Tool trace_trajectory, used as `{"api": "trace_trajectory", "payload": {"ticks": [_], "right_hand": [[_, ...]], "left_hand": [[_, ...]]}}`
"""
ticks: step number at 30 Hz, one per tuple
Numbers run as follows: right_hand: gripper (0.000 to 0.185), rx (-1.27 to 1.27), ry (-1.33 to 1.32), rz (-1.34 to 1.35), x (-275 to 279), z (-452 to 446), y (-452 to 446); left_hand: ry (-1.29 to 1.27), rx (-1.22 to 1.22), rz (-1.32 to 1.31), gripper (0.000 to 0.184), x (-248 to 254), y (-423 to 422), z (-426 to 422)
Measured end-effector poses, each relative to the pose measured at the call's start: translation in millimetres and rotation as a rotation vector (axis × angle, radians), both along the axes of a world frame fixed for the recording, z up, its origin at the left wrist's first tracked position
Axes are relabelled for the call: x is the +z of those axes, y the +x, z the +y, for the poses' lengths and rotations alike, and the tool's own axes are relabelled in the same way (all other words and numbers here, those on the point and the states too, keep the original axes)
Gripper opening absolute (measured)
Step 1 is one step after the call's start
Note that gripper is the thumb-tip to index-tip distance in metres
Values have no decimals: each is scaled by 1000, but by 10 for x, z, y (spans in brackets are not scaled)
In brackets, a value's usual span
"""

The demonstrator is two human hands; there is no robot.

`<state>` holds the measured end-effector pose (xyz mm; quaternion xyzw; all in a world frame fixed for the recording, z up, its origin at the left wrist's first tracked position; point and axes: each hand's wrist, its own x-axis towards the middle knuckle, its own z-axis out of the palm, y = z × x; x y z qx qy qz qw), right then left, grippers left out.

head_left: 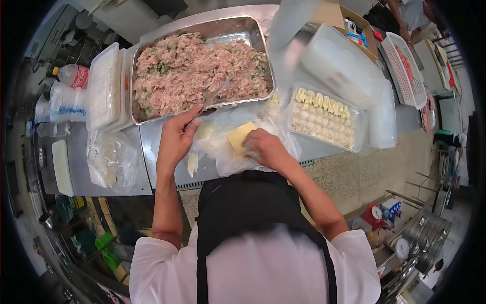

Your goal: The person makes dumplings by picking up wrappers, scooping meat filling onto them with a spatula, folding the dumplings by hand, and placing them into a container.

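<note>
My left hand (178,136) is closed round the handle of a thin metal spatula (218,91), whose tip lies over the minced meat (177,76) in a large steel tray (268,55). My right hand (267,148) has its fingers bent at the edge of a square yellow wrapper (241,137), above a crumpled plastic bag (223,152). To the right, a clear container (357,133) holds rows of folded dumplings (324,119), the back row yellower than the others. A small pale strip (193,164) lies on the steel table near my left wrist.
Stacked white containers (104,88) stand left of the tray, beside bottles (76,76) and a plastic bag (109,159). Translucent boxes (341,61), a cardboard box (354,30) and a white basket (402,66) are at the right. Another person (415,15) is at the upper right.
</note>
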<state>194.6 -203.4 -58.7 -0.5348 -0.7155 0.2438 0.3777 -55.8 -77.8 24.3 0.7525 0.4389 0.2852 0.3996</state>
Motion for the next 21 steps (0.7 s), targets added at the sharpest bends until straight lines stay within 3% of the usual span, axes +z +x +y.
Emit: {"api": "trace_trajectory", "payload": {"ticks": [2, 3, 6, 7, 9, 11, 13, 15, 17, 19, 20, 21], "right_hand": [[21, 103, -135, -290, -21, 70, -133], [21, 109, -132, -288, -46, 101, -133], [23, 122, -144, -404, -107, 157, -110], [20, 114, -160, -288, -109, 144, -93], [17, 114, -173, -175, -66, 165, -32], [11, -20, -111, 202, 34, 213, 48], [12, -69, -147, 326, 196, 203, 115], [16, -252, -373, 732, 289, 179, 238], [21, -256, -520, 829, 341, 149, 328], [30, -278, -383, 1316, 329, 119, 331], [30, -282, -375, 1317, 304, 86, 373], [36, -223, -383, 1480, 265, 31, 427]], "left_hand": [[-105, 63, 48, 34, 26, -83, 25], [-202, 121, 89, 32, 42, -128, 49], [-111, 155, 140, 27, 110, -228, 143], [-106, 159, 139, 27, 133, -234, 199], [287, -34, 383, 23, 166, -230, 326], [326, -85, 469, 22, 155, -122, 440], [358, -141, 559, 22, 102, 63, 546], [482, -178, 656, 12, -69, 299, 668], [494, -176, 693, 11, -389, 557, 712], [508, -181, 727, 10, -362, 666, 695], [445, -246, 740, 10, -326, 663, 713], [383, -311, 754, 10, -237, 667, 732]]}}
